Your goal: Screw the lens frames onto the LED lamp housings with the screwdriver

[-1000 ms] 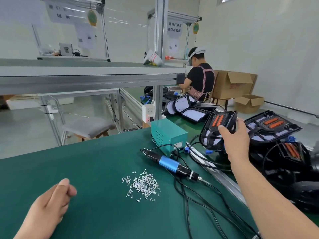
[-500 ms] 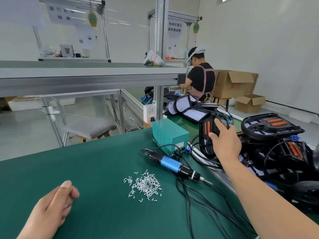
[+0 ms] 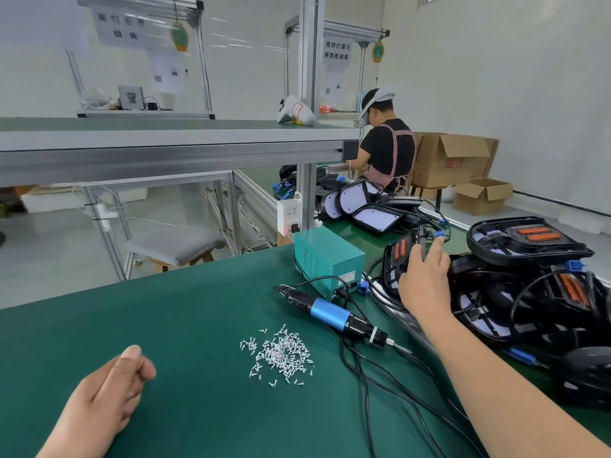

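Note:
My right hand (image 3: 423, 282) grips a black LED lamp housing (image 3: 398, 259) with orange strips, held on edge at the right rim of the green mat, next to a pile of other black housings (image 3: 525, 239). The blue and black electric screwdriver (image 3: 330, 314) lies on the mat, left of that hand, with its cable trailing toward me. A heap of small silver screws (image 3: 281, 353) sits in the middle of the mat. My left hand (image 3: 105, 395) rests on the mat at the lower left with its fingers loosely curled and nothing in it.
A teal power supply box (image 3: 327, 259) stands behind the screwdriver. Black cables (image 3: 380, 391) cross the mat's right side. An aluminium shelf (image 3: 165, 150) spans overhead. More lamp parts (image 3: 363, 206) lie further back, where another person (image 3: 386, 147) works by cardboard boxes (image 3: 453, 160).
My right hand has brought the housing down and leftward from above the pile to the mat's edge, turning it on edge. The left hand has stayed put.

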Motion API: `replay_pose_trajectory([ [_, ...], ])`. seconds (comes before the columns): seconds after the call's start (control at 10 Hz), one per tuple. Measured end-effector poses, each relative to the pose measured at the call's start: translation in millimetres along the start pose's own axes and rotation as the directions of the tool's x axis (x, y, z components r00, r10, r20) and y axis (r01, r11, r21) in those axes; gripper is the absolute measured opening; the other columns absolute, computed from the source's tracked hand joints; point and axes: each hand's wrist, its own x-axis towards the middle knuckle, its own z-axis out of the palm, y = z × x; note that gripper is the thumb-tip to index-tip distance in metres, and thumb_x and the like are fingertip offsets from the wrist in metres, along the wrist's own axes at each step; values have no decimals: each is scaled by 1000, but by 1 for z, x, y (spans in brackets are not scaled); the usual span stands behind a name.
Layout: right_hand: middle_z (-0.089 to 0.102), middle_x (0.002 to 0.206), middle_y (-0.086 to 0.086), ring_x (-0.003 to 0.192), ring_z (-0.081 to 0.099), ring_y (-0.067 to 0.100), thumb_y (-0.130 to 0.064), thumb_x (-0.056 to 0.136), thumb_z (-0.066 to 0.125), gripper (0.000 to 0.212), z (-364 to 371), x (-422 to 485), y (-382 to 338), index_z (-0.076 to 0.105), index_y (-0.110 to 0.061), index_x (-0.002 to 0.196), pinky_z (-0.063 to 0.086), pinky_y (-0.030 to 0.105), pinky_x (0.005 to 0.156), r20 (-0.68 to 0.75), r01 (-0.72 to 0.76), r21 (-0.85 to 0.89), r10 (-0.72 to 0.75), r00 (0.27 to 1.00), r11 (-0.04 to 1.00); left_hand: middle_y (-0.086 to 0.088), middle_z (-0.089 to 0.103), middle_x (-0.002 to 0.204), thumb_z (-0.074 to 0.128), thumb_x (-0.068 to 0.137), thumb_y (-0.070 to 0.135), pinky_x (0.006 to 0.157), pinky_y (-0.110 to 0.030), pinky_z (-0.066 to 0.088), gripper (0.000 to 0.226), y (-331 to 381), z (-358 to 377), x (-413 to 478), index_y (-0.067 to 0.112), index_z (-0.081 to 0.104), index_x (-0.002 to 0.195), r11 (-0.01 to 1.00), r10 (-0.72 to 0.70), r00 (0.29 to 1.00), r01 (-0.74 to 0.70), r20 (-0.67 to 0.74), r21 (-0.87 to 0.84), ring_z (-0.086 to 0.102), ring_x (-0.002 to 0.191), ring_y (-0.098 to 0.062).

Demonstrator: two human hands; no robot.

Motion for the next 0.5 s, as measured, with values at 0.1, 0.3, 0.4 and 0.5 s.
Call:
replay_pose_trajectory([
  [0.1, 1, 175, 23, 158, 9, 43, -14, 98, 70, 54, 3, -2, 4, 51, -4, 147, 36, 51, 120, -8, 30, -12, -31, 1000, 999, 0, 35, 63, 54, 71, 97, 50, -19, 27, 85, 8, 5, -2, 15, 70, 85, 1000, 8, 1000, -8, -16, 3, 32, 50, -18],
  [0.3, 35, 167, 19, 146, 30, 41, -19, 99, 67, 37, 1, -4, 6, 68, -10, 135, 40, 56, 114, -96, 73, -37, -76, 992, 997, 1, 35, 63, 51, 79, 88, 49, -20, 27, 73, 15, 6, -7, 18, 70, 84, 1000, 20, 1000, -20, -6, -1, 32, 49, -16],
  [0.4, 43, 163, 14, 141, 34, 39, -21, 99, 66, 37, 0, -4, 7, 69, -13, 135, 40, 57, 110, -135, 61, 3, -61, 989, 998, 0, 36, 64, 50, 81, 86, 49, -20, 27, 71, 14, 6, -5, 18, 70, 85, 1000, 13, 1000, -13, -10, 9, 33, 49, -17],
  [0.5, 48, 159, 13, 140, 34, 39, -20, 98, 66, 37, 0, -5, 8, 71, -14, 134, 40, 57, 109, -165, 58, 67, -46, 985, 996, -3, 35, 66, 52, 86, 83, 49, -21, 26, 69, 10, 7, -3, 17, 70, 87, 1000, 26, 1000, -26, -15, -5, 32, 51, -19],
])
